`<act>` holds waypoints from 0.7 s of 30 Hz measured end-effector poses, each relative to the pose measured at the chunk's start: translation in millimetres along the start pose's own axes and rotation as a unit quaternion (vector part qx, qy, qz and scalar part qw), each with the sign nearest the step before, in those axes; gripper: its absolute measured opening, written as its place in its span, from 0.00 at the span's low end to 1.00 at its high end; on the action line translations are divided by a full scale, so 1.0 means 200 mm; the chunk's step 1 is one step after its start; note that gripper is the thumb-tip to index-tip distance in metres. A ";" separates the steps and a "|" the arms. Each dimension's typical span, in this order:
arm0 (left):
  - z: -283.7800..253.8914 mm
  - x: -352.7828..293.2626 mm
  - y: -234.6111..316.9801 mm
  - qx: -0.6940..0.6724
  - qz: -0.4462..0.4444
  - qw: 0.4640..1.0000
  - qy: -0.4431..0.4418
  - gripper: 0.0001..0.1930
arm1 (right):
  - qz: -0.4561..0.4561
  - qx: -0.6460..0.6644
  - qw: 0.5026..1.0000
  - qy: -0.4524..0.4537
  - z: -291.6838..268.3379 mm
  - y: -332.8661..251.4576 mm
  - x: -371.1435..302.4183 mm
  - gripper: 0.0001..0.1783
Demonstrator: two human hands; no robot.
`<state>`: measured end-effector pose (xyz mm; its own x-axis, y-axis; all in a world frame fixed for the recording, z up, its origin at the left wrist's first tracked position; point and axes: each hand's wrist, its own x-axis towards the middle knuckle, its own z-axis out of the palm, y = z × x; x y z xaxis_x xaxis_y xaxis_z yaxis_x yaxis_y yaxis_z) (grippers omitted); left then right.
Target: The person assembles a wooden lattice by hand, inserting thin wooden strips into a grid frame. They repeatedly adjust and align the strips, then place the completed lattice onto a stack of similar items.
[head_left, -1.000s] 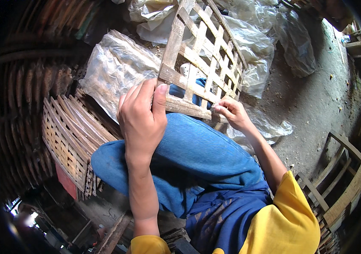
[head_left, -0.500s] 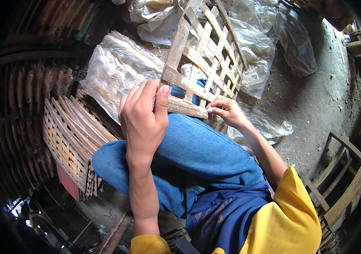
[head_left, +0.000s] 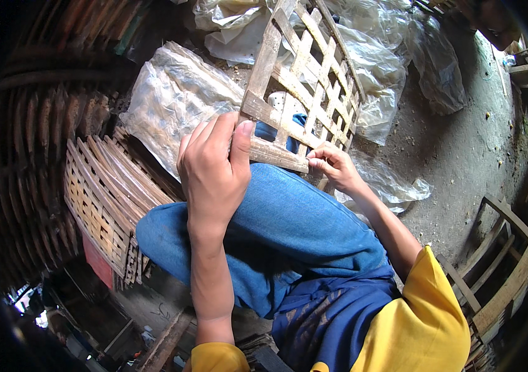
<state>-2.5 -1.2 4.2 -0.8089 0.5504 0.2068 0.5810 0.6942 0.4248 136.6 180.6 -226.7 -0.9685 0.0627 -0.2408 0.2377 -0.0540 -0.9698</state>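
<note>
A wooden-framed woven bamboo lattice tray (head_left: 278,153) stands tilted up over my bent knee, its near edge against my jeans (head_left: 301,208). Pale strips cross inside the frame with gaps between them. My left hand (head_left: 214,167) grips the frame's near left corner, thumb along the top and the other fingers mostly hidden behind. My right hand (head_left: 336,166) pinches at the right part of the near edge with thumb and forefinger; whether a small piece is between the fingertips, I cannot make out.
Several similar woven trays (head_left: 103,204) stand stacked at my left, beside taller dark stacks (head_left: 28,136). Crumpled clear plastic sheets (head_left: 180,93) lie around the tray. A slatted wooden frame (head_left: 502,279) stands at the lower right on the grey floor (head_left: 456,167).
The tray and both hands have shifted very slightly to the right. My grip looks the same.
</note>
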 end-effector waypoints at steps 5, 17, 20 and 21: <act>-0.01 0.00 0.01 0.010 0.009 1.000 0.003 0.13 | 0.010 0.047 0.999 0.000 0.02 0.01 0.03 0.13; -0.01 0.00 0.00 0.006 0.010 1.000 0.001 0.13 | -0.119 -0.148 0.973 0.130 0.11 -0.01 0.02 0.07; -0.01 0.00 0.00 0.009 0.001 1.000 0.000 0.13 | 0.032 0.100 0.972 0.211 0.04 0.07 0.00 0.10; 0.00 -0.01 0.00 0.009 -0.004 1.000 0.000 0.13 | 0.041 0.150 0.958 0.239 -0.04 0.10 0.01 0.11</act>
<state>-1.0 -1.9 4.4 -0.8130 0.5453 0.2040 0.5768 0.7068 0.4095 141.0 188.1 -247.4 -0.7857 0.4920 -0.3749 0.2104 -0.3573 -0.9100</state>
